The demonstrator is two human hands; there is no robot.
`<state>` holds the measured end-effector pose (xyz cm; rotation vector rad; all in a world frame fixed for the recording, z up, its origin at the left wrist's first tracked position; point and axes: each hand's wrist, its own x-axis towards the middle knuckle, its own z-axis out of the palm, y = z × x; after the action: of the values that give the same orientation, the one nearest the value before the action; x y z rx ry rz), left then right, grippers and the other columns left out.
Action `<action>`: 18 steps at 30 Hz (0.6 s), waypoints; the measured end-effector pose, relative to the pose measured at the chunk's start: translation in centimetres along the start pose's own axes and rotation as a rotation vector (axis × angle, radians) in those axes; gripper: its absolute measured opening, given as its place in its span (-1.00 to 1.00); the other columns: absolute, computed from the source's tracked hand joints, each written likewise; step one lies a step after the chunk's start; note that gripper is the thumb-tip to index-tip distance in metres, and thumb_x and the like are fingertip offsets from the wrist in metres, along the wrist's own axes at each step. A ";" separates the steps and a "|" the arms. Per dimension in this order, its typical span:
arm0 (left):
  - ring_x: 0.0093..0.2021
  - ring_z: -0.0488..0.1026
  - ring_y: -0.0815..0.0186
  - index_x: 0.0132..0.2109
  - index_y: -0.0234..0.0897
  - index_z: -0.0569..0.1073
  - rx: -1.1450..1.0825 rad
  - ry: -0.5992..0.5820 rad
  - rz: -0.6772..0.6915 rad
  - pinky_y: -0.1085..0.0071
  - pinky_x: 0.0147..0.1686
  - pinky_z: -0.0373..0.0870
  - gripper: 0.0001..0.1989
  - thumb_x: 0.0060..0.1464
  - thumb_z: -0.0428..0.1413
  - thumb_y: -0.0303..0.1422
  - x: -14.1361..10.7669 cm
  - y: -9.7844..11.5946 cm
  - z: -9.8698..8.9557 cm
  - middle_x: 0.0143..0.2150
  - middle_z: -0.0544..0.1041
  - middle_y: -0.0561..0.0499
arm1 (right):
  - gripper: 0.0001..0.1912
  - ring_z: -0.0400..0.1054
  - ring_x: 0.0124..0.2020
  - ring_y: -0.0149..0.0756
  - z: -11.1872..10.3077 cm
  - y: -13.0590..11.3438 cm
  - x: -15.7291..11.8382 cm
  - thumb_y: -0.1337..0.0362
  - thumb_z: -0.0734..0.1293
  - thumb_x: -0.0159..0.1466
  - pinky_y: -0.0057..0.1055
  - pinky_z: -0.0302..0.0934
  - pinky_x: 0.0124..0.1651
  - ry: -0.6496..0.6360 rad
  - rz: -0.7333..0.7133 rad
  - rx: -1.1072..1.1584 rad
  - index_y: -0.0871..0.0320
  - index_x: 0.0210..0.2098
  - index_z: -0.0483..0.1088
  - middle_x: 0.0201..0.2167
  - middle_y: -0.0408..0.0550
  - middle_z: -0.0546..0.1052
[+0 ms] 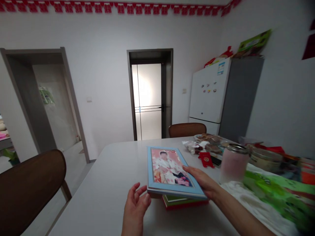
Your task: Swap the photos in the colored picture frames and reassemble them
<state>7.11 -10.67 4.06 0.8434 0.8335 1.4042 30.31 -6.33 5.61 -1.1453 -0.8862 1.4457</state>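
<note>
A light blue picture frame (172,188) with a photo of a person in it lies tilted above a small stack with a green and a red item (187,204) on the white table (105,183). My right hand (203,182) grips the frame's right side, its thumb on the front edge and its other fingers hidden underneath. Beside the lower left corner of the frame is my left hand (137,200), fingers apart and curved, with nothing in it.
Right of the frame stand a pink jar (233,164), a red packet (206,159), a green package (275,193), white cloth (256,203) and a round container (265,159). Chairs are at the left (31,190) and the far side (187,130).
</note>
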 end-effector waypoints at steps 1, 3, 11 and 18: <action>-0.12 0.39 0.12 -0.16 -0.29 0.31 0.025 -0.019 0.006 0.29 -0.16 0.32 -0.49 -0.32 0.26 -0.28 0.4 -0.4 0.5 -0.13 0.43 -0.18 | -0.70 0.42 -0.51 -0.25 -1.2 -0.5 0.5 0.23 0.26 0.09 -0.31 0.32 -0.40 0.022 -0.002 -0.073 0.27 -0.21 0.30 -0.46 0.07 0.53; -0.11 0.38 0.11 -0.21 -0.31 0.36 0.092 -0.073 0.017 0.28 -0.14 0.30 -0.54 -0.34 0.26 -0.32 1.1 -1.5 1.5 -0.13 0.44 -0.19 | -0.75 0.41 -0.54 -0.28 -3.1 -1.1 1.4 0.24 0.28 0.08 -0.35 0.31 -0.43 0.053 -0.001 -0.160 0.25 -0.26 0.32 -0.49 0.03 0.52; 0.08 0.18 0.20 0.00 -0.45 0.25 0.637 -0.165 0.104 0.37 0.07 0.04 -0.48 -0.22 0.05 -0.52 2.3 -6.5 3.1 0.06 0.29 -0.18 | -0.79 0.35 -0.56 -0.35 -6.8 0.9 4.6 0.24 0.33 -0.02 -0.50 0.19 -0.51 0.189 -0.010 -0.405 0.24 -0.42 0.41 -0.57 -0.09 0.52; 0.11 0.15 0.33 0.17 -0.41 -0.05 0.599 -0.282 0.062 0.55 0.04 0.04 -0.21 -0.29 -0.01 -0.66 2.5 -8.7 2.5 0.12 0.22 -0.09 | -0.58 0.36 -0.42 -0.27 -6.3 3.3 2.0 0.05 0.25 0.00 -0.48 0.16 -0.43 0.140 -0.024 -0.534 0.23 -0.28 0.42 -0.44 -0.08 0.53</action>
<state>13.44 -8.13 -2.44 1.4973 1.0270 1.0557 35.46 -5.32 0.46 -1.5992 -1.2212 1.1181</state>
